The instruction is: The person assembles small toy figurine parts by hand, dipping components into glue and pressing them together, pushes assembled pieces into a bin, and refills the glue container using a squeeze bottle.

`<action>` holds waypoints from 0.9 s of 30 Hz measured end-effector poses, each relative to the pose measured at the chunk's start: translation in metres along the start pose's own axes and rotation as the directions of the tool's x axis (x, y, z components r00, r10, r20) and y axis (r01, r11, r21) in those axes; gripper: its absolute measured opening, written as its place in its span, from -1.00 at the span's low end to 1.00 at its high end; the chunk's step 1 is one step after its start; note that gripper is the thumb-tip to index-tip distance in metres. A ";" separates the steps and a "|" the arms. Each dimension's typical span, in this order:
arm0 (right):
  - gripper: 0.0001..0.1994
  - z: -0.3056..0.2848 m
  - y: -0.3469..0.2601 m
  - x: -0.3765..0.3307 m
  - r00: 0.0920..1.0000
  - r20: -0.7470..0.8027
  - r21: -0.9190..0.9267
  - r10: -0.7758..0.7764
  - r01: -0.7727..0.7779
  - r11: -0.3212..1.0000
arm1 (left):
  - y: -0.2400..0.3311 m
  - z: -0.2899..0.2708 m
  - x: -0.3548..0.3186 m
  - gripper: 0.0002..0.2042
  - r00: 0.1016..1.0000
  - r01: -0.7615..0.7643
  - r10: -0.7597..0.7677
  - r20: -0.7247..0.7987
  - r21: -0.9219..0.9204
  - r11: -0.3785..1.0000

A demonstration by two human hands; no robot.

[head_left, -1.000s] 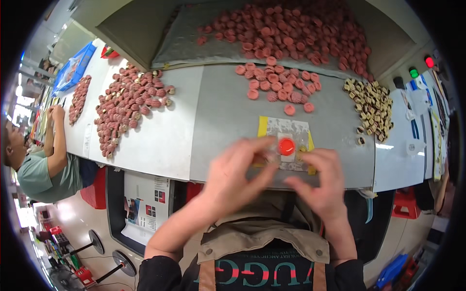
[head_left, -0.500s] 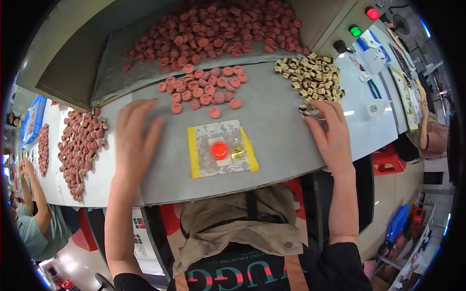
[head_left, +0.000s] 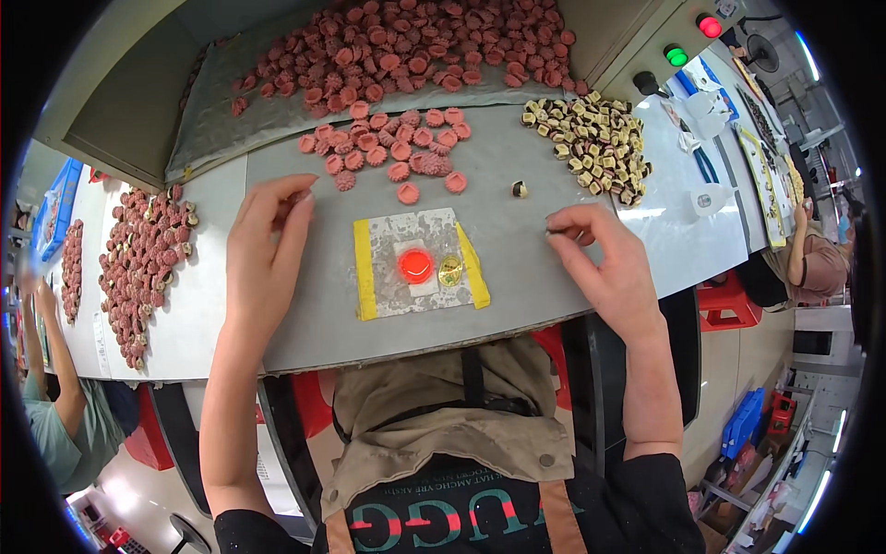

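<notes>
My left hand (head_left: 268, 254) lies flat and empty on the grey counter (head_left: 517, 268), fingers toward the pink discs (head_left: 392, 152); my right hand (head_left: 604, 263) pinches its fingertips, whether on anything I cannot tell; between them a red cap (head_left: 415, 266) sits on a yellow-edged pad (head_left: 420, 263).

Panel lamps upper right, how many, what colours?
2. A red lamp sits near the top right corner of the sloped control panel; a green lamp sits just below and left of it. A dark knob follows; more may lie outside the picture.
</notes>
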State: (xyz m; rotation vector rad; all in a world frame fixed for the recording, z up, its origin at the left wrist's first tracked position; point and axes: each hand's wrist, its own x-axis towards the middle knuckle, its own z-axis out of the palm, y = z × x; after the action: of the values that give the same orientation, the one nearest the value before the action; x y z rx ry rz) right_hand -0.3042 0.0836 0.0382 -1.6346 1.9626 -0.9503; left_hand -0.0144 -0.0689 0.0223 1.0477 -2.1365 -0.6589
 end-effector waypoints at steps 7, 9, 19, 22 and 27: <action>-0.84 0.018 -0.012 0.013 0.973 0.168 -0.075 -0.159 0.173 0.982 | 0.033 0.010 -0.049 -0.72 0.885 0.421 -0.389 0.254 -0.792 0.442; -0.84 0.022 -0.011 0.024 0.964 0.181 -0.083 -0.195 0.212 0.974 | 0.036 0.016 -0.055 -0.71 0.874 0.431 -0.384 0.299 -0.842 0.324; -0.81 0.034 -0.025 0.024 0.984 0.148 -0.027 -0.098 0.103 0.994 | 0.018 0.019 -0.064 -0.69 0.849 0.352 -0.338 0.405 -0.912 -0.209; -0.78 0.037 -0.016 0.025 0.942 0.213 -0.158 -0.259 0.294 0.943 | 0.017 0.018 -0.065 -0.68 0.854 0.353 -0.326 0.406 -0.911 -0.212; -0.75 0.046 -0.031 0.020 0.982 0.158 -0.233 -0.101 0.136 0.963 | 0.009 0.017 -0.067 -0.65 0.865 0.353 -0.265 0.426 -0.892 -0.283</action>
State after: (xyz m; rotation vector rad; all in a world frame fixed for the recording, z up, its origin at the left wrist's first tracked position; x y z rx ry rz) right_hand -0.2555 0.0509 0.0313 -1.9170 1.9620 -0.6295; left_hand -0.0008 -0.0061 -0.0053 0.4855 -0.5116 -2.1802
